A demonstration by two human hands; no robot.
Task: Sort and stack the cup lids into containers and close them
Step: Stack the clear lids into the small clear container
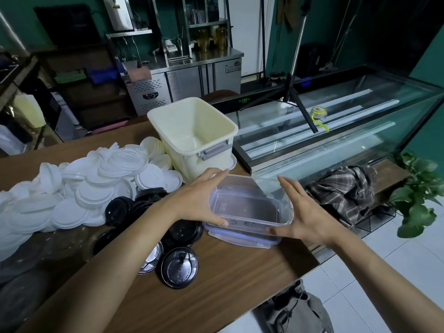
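The sorting looks barely begun. The clear box point(247, 207), right of centre in the frame, has nothing in it. The cream bin point(211, 164) just behind it, toward the upper middle, is empty too. Neither is closed. The box seems to sit on its own flat cover point(240, 242), which sticks out along its near edge. A pale rim at the foot of the bin may be its cover as well, though that is hard to tell.

All the cup lids are loose on the surface point(216, 284). The white lids point(79, 188) lie in a big jumbled heap across the left of the frame, reaching up to the bin's side. The black lids point(179, 267) are spread below and right of that heap, near the box's left side, some overlapping and none stacked neatly. Something clear at the lower left may be more lids, but it is too blurred to say.

The left hand point(201, 200) lies flat against the box's left side, fingers straight and thumb at the near corner. The right hand point(307, 212) is spread at the right side, thumb touching the near wall. Neither is curled round anything. They appear to be steadying or placing the box.

Judging by this, everything is left to do: separating white from black, stacking, filling both containers and snapping the covers on.
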